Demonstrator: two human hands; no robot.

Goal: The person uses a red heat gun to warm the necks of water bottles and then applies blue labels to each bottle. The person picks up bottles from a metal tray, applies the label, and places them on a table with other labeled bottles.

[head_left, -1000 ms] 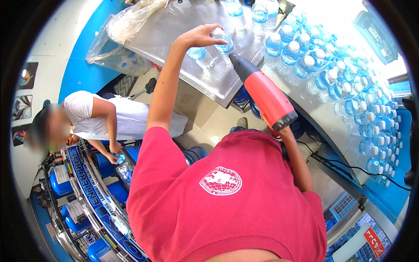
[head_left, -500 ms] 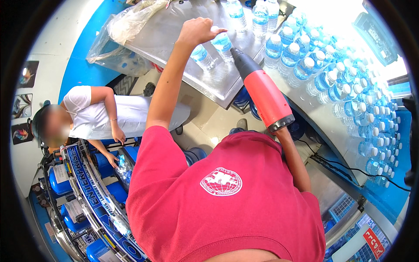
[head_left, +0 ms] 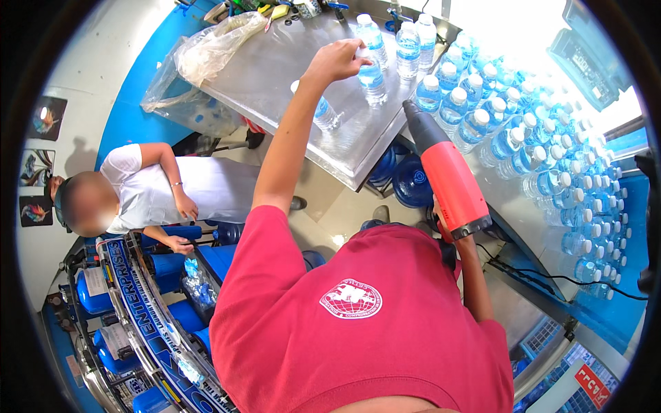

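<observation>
My left hand [head_left: 337, 60] reaches over the steel table, its fingers closed round the top of a small clear water bottle [head_left: 372, 82] with a blue label. My right hand [head_left: 442, 219] is wrapped round the handle of a red and black heat gun [head_left: 452, 180]. The gun's dark nozzle points up and left, apart from the held bottle. Another bottle [head_left: 325, 113] stands by my left forearm, partly hidden. Behind the held one stand a bottle [head_left: 372, 36] and two more, one of them a capped bottle [head_left: 407, 51].
Many capped bottles [head_left: 513, 141] fill the counter at right. A black cord [head_left: 551, 277] trails along it. A plastic bag [head_left: 200, 76] hangs over the steel table's [head_left: 289, 62] left end. At left, a person in white [head_left: 200, 186] stands by a rack with blue cylinders [head_left: 96, 282].
My left hand and its bottle have shifted right and slightly back. The heat gun has swung right, away from the bottle. The person at left has drawn a hand back from a plastic-wrapped bundle.
</observation>
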